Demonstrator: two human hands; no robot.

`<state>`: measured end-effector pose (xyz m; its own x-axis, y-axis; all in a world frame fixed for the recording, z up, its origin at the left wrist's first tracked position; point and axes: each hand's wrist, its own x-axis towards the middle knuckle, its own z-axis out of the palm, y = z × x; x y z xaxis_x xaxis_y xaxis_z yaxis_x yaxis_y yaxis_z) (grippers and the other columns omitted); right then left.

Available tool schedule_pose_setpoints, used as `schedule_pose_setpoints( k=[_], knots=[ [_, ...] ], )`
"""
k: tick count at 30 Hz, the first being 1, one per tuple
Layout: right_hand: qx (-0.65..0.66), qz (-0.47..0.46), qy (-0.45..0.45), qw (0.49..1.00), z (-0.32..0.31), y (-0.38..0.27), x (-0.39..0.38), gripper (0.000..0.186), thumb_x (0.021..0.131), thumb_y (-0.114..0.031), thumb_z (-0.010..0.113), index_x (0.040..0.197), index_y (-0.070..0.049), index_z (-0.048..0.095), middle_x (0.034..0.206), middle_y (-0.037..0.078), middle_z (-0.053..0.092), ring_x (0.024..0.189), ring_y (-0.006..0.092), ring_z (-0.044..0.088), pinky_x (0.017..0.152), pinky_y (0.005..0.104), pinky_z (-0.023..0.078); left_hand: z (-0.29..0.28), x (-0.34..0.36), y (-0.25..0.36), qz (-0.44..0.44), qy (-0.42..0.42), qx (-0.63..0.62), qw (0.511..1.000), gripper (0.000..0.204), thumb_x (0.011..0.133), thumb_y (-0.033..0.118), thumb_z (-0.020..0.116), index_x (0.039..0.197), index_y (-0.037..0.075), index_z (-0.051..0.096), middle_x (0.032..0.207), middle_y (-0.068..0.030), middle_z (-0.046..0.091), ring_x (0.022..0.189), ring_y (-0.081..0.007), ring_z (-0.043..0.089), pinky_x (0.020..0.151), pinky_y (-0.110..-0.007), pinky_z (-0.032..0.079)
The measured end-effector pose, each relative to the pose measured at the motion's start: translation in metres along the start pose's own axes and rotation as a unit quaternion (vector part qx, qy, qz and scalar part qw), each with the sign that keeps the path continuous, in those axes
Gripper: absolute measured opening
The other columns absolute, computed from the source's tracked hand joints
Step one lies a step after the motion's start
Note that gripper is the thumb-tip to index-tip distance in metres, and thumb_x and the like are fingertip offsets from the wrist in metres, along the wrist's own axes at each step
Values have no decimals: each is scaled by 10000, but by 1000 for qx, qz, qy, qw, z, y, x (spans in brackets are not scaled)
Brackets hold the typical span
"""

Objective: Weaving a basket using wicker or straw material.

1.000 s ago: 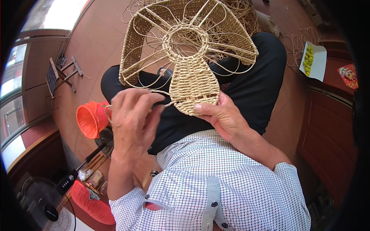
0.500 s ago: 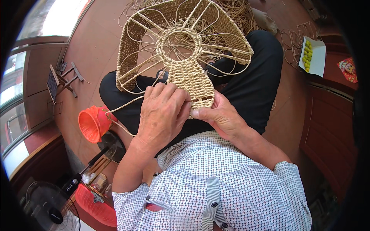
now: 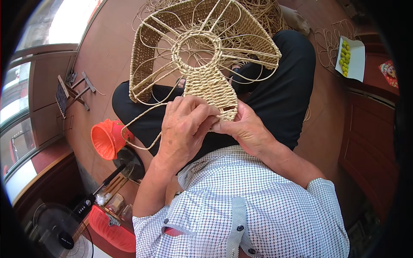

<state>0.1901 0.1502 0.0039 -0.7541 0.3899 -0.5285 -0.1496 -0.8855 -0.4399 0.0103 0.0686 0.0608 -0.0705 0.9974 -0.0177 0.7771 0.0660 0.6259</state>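
Checked fabric of a shirt [image 3: 241, 189] fills the near field, its upper edge bordering the lap. Beyond it, the right hand [image 3: 249, 131] pinches the lower edge of the weave [image 3: 211, 88] between thumb and fingers. The left hand [image 3: 183, 127] bends its fingers against the lower left edge; whether they close on a strand cannot be told, the tips being hidden. The weave, tan and rope-textured, lies above the lap between dark trousers [image 3: 292, 81], tapering upward from a broad, rounded body with a narrow slot near its lower edge. To the left, a twisted cord [image 3: 138, 117] loops across the space between hand and red bucket [image 3: 112, 139], which stands well apart. Right of the knee, floor [image 3: 320, 112] separates forearm from cabinet [image 3: 370, 137]. Farther out, a plaited ring [image 3: 174, 51] joins the weave; paired spokes radiate to a curved, coarse wall [image 3: 144, 60]. Behind lies a tangled heap [image 3: 269, 23].
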Motion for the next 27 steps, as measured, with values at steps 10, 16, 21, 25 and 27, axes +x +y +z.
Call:
schedule_pose_setpoints(
  k=[10, 16, 21, 25, 27],
  knots=[
    [-15, -40, 16, 999, 4, -3, -7, 709, 896, 68, 771, 1535, 23, 468, 1412, 122, 651, 1292, 203, 659, 1155, 372, 539, -19, -7, 23, -165, 129, -506, 837, 145, 985, -44, 758, 1126, -9, 751, 1046, -28, 747, 953, -80, 691, 850, -238, 558],
    [-23, -46, 26, 998, -2, -4, -10, 735, 904, -5, 805, 1542, 41, 442, 1409, 131, 647, 1307, 197, 645, 1160, 364, 534, -12, -14, 16, -83, 76, -36, 993, 174, 908, -43, 792, 1050, 56, 770, 961, -47, 747, 855, -155, 683, 787, -297, 535],
    [-29, -29, 26, 999, -7, -4, -11, 713, 937, -49, 797, 1544, 42, 433, 1394, 124, 645, 1290, 183, 649, 1136, 351, 546, -7, -12, 16, -38, 101, 78, 991, 186, 877, -20, 800, 1024, 84, 752, 952, -38, 738, 850, -232, 675, 807, -353, 518],
    [-28, -16, 16, 999, -10, -6, -11, 722, 944, -68, 803, 1550, 38, 424, 1403, 125, 642, 1291, 182, 651, 1124, 355, 556, -5, -7, 15, -13, 96, 123, 988, 186, 886, -4, 798, 1032, 100, 745, 939, -28, 721, 874, -245, 676, 815, -365, 514],
    [6, 10, 0, 1000, -13, -5, -11, 723, 956, -79, 803, 1556, 30, 414, 1400, 123, 642, 1289, 187, 656, 1116, 364, 565, -3, -4, 15, -18, 84, 118, 989, 185, 887, -8, 796, 1031, 94, 743, 943, -39, 710, 880, -253, 677, 812, -372, 518]
  ],
)
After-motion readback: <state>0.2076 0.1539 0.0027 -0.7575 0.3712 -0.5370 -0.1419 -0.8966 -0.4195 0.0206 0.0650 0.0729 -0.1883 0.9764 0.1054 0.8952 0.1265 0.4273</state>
